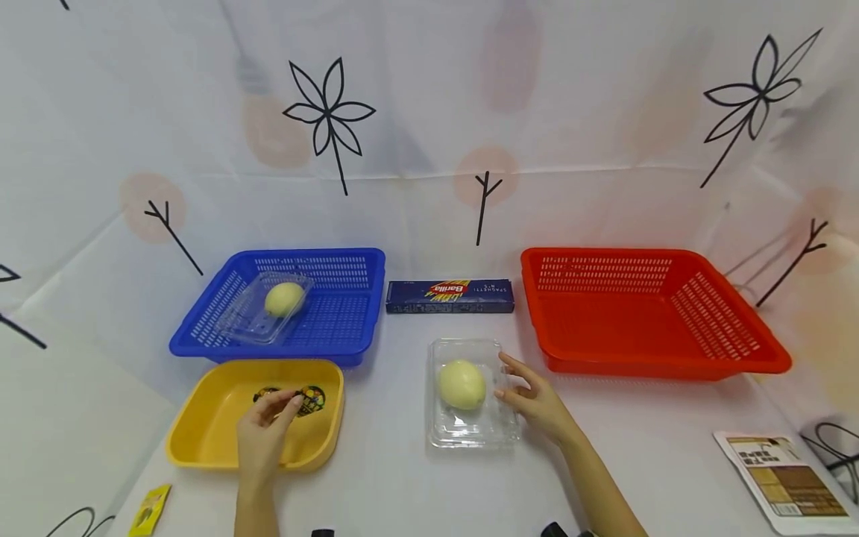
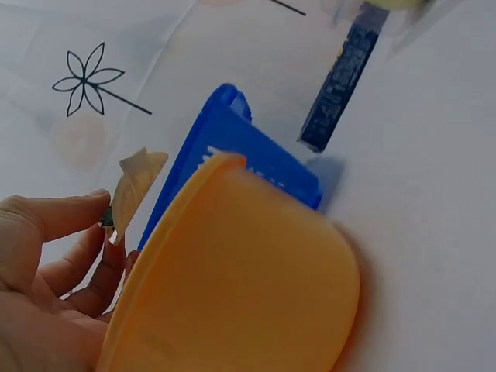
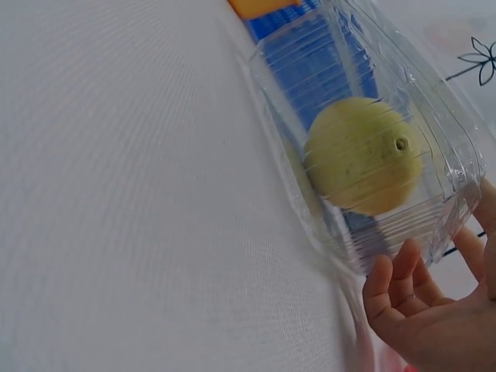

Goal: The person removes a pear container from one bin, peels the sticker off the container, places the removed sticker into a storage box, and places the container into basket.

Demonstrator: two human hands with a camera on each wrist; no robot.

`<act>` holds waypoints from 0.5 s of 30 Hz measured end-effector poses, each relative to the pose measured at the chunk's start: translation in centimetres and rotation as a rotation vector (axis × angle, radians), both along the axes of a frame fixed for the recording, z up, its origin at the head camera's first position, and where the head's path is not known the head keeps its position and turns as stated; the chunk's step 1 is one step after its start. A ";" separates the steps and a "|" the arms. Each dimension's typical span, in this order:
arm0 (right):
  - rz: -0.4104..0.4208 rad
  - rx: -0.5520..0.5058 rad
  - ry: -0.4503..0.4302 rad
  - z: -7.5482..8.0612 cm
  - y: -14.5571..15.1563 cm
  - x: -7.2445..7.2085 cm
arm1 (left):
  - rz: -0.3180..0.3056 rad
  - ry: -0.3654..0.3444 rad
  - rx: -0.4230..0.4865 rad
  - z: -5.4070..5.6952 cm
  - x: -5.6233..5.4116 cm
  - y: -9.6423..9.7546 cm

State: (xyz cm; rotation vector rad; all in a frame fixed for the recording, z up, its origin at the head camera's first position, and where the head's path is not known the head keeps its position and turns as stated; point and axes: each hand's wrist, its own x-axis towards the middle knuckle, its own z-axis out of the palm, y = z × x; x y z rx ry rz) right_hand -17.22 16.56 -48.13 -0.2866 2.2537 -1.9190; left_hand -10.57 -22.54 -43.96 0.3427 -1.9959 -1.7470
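Observation:
My left hand (image 1: 262, 432) is over the yellow basin (image 1: 201, 440). Thumb and fingers pinch a small round printed piece (image 1: 311, 400), dark and colourful on its face; in the left wrist view its back looks tan with a small tab. Part of a similar printed patch (image 1: 265, 392) shows behind the hand. At the right side of a clear plastic box (image 1: 463, 432) is my right hand (image 1: 537, 406), its spread, bent fingers touching the box edge. Inside the box, which lies on the table, sits a pale yellow round fruit (image 3: 364, 155).
Behind the basin, a blue basket (image 1: 335, 328) holds another clear box (image 1: 248, 321) with a yellow fruit (image 1: 284, 299). A Barilla spaghetti box (image 1: 450, 296) lies between it and a red basket (image 1: 664, 362). A yellow packet (image 1: 150, 510) and a brown-white pouch (image 1: 788, 481) lie near the front.

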 end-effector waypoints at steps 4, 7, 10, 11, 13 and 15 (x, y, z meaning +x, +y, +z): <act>-0.002 0.015 -0.005 -0.1 0.0 0.0 | 0.053 -0.076 -0.087 -0.3 0.1 -1.8; -0.002 0.027 -0.011 -0.1 0.0 -0.1 | 0.066 -0.128 -0.175 -0.4 0.0 -3.0; -0.008 0.028 -0.013 -0.1 0.0 -0.1 | 0.030 -0.203 -0.305 -0.4 -0.2 -4.2; -0.007 0.028 -0.012 -0.1 0.0 -0.1 | 0.002 -0.230 -0.345 -0.4 -0.3 -4.6; -0.008 0.026 -0.011 0.0 0.1 0.0 | -0.064 -0.278 -0.422 -0.3 -0.6 -5.3; -0.009 0.025 -0.012 0.0 0.1 0.0 | -0.136 -0.303 -0.469 -0.3 -0.8 -5.9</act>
